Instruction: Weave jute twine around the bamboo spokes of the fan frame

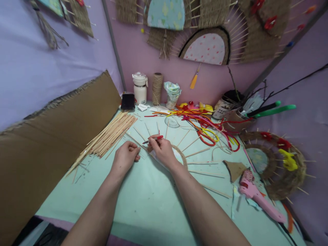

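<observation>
My right hand (162, 150) grips a red-capped pen (159, 137), its dark tip pointing left toward a thin wooden stick (134, 139). Beneath that hand lies a half-round woven piece (183, 156) with a pale centre and several sticks fanning out from its rim; the hand hides part of it. Just left of the pen, my left hand (126, 156) is closed with fingers curled together. What its fingertips hold, if anything, cannot be made out. A clear, ruler-like strip (144, 152) shows faintly beside those fingertips.
A pile of sticks (110, 135) lies left, by an upright cardboard sheet (64, 136). Behind stand a white bottle (140, 90), a twine spool (157, 89) and coloured pipe cleaners (200, 121). At right are a pink glue gun (261, 200), cardboard scrap (234, 169) and a round woven piece (299, 171).
</observation>
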Demonstrator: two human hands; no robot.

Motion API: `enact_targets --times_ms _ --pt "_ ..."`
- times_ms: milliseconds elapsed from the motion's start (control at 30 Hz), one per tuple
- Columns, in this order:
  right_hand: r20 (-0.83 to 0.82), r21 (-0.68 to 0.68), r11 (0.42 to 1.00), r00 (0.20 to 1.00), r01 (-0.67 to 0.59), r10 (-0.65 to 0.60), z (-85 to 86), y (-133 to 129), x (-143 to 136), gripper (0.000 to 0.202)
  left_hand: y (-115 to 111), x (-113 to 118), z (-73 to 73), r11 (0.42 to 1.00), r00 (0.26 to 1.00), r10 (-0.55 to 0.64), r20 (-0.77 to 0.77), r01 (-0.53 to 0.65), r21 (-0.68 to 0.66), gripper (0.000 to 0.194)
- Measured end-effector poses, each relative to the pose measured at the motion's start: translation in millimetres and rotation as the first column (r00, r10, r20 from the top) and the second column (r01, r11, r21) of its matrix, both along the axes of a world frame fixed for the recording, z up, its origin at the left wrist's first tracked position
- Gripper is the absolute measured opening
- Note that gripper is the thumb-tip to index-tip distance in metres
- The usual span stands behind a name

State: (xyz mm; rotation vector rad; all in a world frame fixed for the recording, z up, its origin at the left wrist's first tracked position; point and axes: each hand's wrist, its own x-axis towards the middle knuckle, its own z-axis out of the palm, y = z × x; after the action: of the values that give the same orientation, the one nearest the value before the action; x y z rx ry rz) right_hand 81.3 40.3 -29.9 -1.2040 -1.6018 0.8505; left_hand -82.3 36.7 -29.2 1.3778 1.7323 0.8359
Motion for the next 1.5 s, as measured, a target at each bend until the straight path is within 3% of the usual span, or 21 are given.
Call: enact_targets --times_ms 133,233,367,467,533,733,800,900,1167,1333,1500 --pt "-0.122 0.078 0.997 0.992 0.009 0.001 0.5 -2 1 0.026 0 2 4.6 1.0 0.998 0.008 0.063 -0.009 0.018 0.02" --pt "-0.105 0.105 0.994 0.994 0.03 -0.019 2.5 -3 2 0.028 -1 4 14.2 0.989 0.987 0.064 0.149 -0.083 0.124 0.021" --pt "0.201 0.094 0.994 0.977 0.056 -0.074 19.1 -10 4 0.031 -4 8 27.4 0.888 0.938 0.153 0.311 -0.268 0.372 0.024" --pt "0.536 0.062 0.996 0.839 0.069 -0.092 38.6 -28 5 0.022 -5 9 31.8 0.82 0.907 0.138 0.398 -0.33 0.468 0.023" --pt "0.665 0.046 0.994 0.739 0.1 -0.105 47.6 -44 7 0.018 -5 10 32.5 0.799 0.894 0.12 0.431 -0.345 0.493 0.022" --pt "0.755 -0.097 0.973 0.652 0.21 -0.065 40.2 -76 28 0.092 -6 11 32.3 0.782 0.883 0.093 0.46 -0.351 0.515 0.023" --pt "0.763 -0.143 0.962 0.645 0.232 -0.042 34.9 -75 36 0.102 -6 11 32.6 0.78 0.881 0.103 0.462 -0.359 0.512 0.023" --pt "0.771 -0.174 0.957 0.637 0.23 -0.013 32.8 -69 44 0.095 -6 10 34.0 0.776 0.887 0.122 0.446 -0.365 0.514 0.022" --pt "0.764 -0.084 0.991 0.645 0.106 -0.004 40.1 -64 52 0.052 -13 10 44.4 0.747 0.876 0.141 0.461 -0.399 0.531 0.019" --pt "0.736 -0.042 0.994 0.669 -0.099 0.098 47.3 -78 54 0.046 -21 16 54.0 0.704 0.877 0.112 0.468 -0.402 0.585 0.018" --pt "0.749 0.021 0.961 0.642 -0.275 0.167 48.6 -85 61 0.05 -47 21 75.8 0.705 0.865 0.04 0.499 -0.379 0.6 0.016"
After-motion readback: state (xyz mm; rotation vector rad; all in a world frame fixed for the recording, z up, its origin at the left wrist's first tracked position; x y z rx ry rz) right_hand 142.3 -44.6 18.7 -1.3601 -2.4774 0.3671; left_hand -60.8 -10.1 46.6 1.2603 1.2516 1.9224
